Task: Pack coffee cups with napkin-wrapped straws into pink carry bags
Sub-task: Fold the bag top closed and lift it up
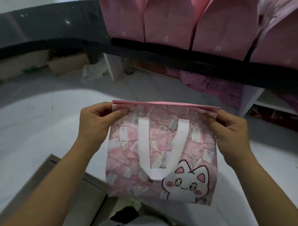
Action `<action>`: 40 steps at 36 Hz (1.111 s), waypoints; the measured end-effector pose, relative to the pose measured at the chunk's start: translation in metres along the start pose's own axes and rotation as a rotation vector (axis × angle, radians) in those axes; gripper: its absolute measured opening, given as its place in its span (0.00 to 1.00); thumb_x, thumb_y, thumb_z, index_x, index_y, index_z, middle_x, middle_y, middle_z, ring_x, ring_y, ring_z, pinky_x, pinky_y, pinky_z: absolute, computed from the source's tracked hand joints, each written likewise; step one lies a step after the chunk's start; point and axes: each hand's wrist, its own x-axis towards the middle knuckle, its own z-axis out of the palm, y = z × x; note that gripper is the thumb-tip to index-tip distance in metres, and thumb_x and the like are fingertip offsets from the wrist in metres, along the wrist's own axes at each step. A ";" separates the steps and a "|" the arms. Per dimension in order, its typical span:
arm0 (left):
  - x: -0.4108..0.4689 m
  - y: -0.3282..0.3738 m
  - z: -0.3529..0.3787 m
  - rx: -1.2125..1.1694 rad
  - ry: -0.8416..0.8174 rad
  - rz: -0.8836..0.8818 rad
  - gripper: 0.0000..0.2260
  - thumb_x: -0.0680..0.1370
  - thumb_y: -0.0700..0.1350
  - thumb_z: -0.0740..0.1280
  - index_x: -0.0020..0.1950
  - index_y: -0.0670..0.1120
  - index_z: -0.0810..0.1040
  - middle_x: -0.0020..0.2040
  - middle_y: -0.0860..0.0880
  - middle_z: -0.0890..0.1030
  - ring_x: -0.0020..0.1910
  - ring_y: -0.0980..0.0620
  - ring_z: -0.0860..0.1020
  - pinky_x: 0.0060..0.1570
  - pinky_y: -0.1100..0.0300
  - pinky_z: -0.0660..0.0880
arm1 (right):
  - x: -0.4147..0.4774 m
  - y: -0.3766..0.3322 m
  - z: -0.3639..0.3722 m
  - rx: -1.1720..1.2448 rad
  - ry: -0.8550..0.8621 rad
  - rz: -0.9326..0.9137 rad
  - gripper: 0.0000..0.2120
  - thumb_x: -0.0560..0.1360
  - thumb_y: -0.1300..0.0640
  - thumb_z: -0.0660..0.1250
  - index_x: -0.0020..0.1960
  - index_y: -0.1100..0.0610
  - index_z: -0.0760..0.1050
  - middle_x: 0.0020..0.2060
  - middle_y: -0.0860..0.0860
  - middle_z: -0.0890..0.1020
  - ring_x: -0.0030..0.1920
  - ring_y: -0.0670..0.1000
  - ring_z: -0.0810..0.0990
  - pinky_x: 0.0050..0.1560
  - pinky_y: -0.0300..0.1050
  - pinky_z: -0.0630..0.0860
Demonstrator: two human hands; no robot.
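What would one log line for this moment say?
pink carry bag: flat, unopened | left hand: pinches its top-left corner | right hand: pinches top-right corner | cups: none in view

No legible txt; tiny print on pink bag (197, 150) too blurred

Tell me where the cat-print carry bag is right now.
Head view, centre: the cat-print carry bag is held flat between the left hand and right hand, which pinch its top corners, over the white surface.
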 end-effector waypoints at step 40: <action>0.006 0.028 -0.018 0.556 -0.761 0.156 0.13 0.75 0.40 0.74 0.49 0.60 0.86 0.48 0.57 0.85 0.49 0.50 0.82 0.38 0.53 0.80 | -0.038 -0.042 -0.077 -0.096 -0.402 0.219 0.23 0.67 0.58 0.74 0.61 0.44 0.81 0.45 0.60 0.87 0.50 0.57 0.86 0.49 0.43 0.82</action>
